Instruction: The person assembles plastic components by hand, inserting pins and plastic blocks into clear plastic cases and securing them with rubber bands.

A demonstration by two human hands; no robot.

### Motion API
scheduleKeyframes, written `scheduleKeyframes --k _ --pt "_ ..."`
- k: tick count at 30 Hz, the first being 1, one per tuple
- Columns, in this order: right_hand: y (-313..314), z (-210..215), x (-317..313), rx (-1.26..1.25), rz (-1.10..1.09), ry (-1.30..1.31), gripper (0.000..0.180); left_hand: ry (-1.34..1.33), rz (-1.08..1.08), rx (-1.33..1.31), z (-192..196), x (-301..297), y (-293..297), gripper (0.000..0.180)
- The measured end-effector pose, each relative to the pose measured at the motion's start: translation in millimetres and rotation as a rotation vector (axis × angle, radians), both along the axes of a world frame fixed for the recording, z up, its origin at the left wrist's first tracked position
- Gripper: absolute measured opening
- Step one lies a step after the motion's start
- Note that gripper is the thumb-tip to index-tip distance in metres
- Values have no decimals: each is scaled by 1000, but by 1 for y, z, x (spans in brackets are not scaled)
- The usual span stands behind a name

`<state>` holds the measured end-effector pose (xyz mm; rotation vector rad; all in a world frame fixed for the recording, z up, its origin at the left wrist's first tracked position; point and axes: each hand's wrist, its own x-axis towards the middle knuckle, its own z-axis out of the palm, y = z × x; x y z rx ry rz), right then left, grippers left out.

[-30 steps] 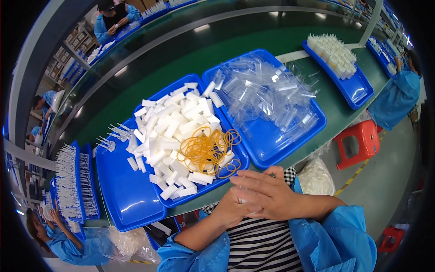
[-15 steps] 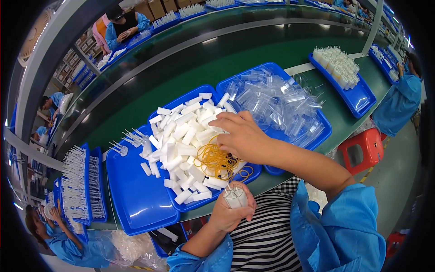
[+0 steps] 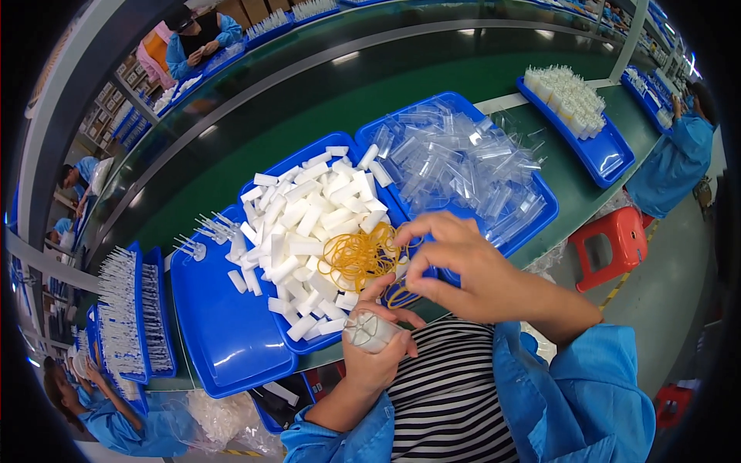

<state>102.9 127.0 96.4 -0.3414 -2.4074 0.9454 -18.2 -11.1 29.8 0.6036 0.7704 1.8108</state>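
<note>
Tangled bands could snag
Right hand, two o'clock from left hand: can't tell its grip; left grip holds bundle, which slackening could spill.

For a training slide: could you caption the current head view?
Left hand holding a whitish bundle, right hand close to yellow rubber bands lying on white blocks.

We note a bright blue jacket, its cloth creased, the front parted. Between its panels we see a striped top, narrow black and white bands crossing the torso. Left sleeve and right sleeve are both loose and folded; below them we record bare forearms, left hand and right hand.
</note>
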Motion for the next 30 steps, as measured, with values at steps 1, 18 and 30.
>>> scheduleKeyframes --k 1,18,30 --pt "-6 -1 7 -31 -19 -25 6 -11 -44 22 0 1 -1 32" --pt "-28 -10 57 -478 499 -43 64 1159 -294 -9 -4 19 13 100" --pt "-52 -74 90 -1391 556 731 38 511 -73 -17 2 22 19 116"
